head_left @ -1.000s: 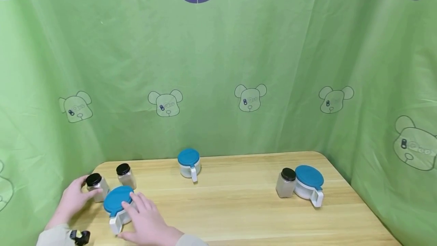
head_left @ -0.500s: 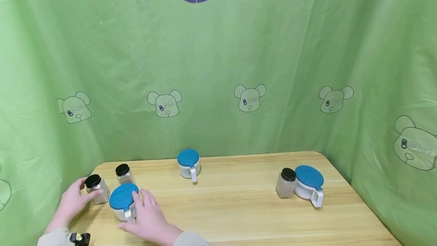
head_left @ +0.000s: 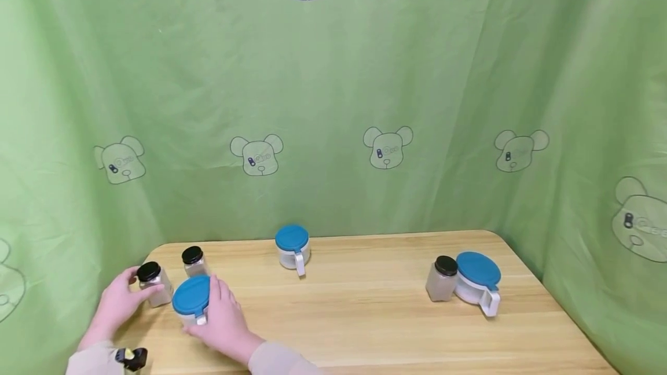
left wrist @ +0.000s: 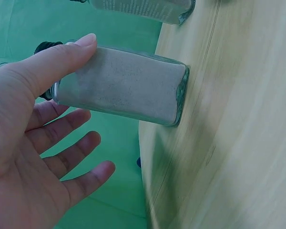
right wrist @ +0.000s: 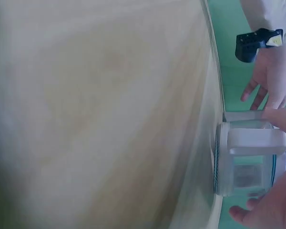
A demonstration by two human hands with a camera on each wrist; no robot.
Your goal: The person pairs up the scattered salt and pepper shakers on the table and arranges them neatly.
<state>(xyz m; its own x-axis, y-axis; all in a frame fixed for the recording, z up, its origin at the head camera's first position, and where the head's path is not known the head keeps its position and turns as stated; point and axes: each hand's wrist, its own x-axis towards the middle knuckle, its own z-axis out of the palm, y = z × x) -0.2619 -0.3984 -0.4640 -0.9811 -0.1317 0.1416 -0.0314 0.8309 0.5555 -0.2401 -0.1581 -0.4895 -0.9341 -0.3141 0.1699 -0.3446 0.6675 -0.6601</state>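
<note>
At the left end of the table, my left hand [head_left: 118, 304] pinches a black-lidded square glass jar [head_left: 162, 289] between thumb and fingertips, just below its lid. In the left wrist view the jar [left wrist: 121, 86] holds a pale filling; the thumb lies along its side while the lower fingers spread apart from it. To its right, my right hand [head_left: 225, 318] grips a blue-lidded seasoning pot [head_left: 191, 295] with a white handle. The right wrist view shows the pot's clear body [right wrist: 250, 174] upright on the table, thumb and fingers at opposite sides near the lid.
Behind the pot stands a second black-lidded jar [head_left: 194, 260]. A smaller blue-lidded pot [head_left: 292, 239] is near the back edge. At the right, another black-lidded jar [head_left: 442, 281] stands close beside a wide blue-lidded pot [head_left: 478, 271]. A green curtain [head_left: 323, 190] encloses the wooden table [head_left: 354, 305].
My right hand has shifted the seasoning pot back and slightly right, and its handle has swung round toward the right palm. The left hand stays at its jar. The head view has shifted slightly.
</note>
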